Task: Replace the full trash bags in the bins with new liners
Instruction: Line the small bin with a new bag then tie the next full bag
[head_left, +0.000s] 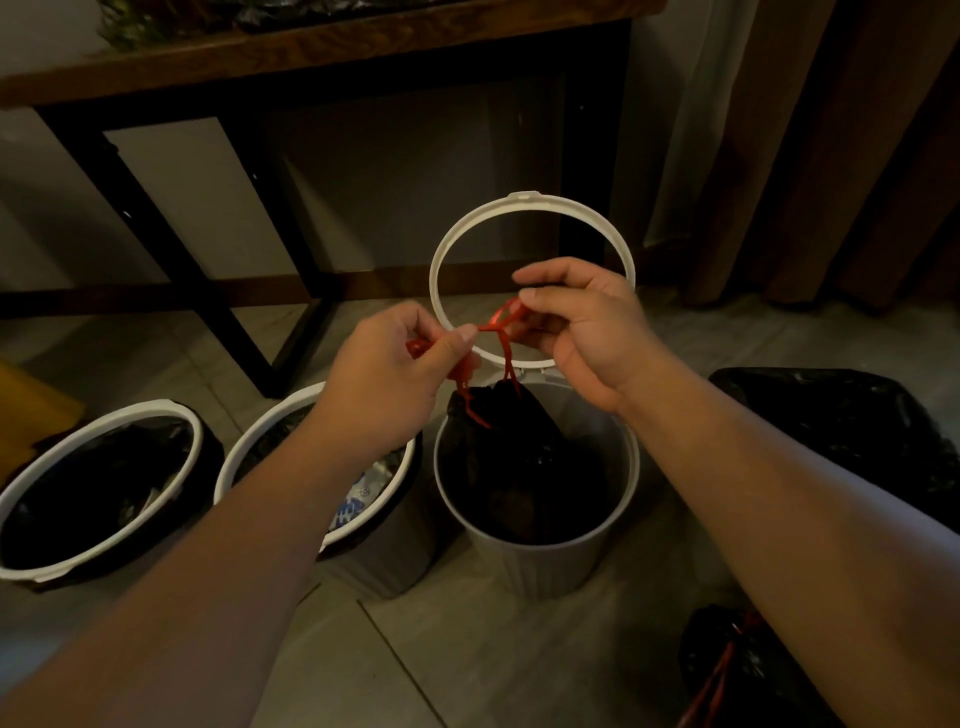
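glossy black plastic bag (511, 447), wooden table (311, 49)

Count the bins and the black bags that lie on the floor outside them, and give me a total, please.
Bins: 3 (left bin, middle bin, right bin)
Black bags on the floor: 2 (large bag, small bag)
Total: 5

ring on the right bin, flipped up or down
Flipped up: the white ring stands upright at the right bin's back edge, behind the left hand and right hand pinching the red drawstring.
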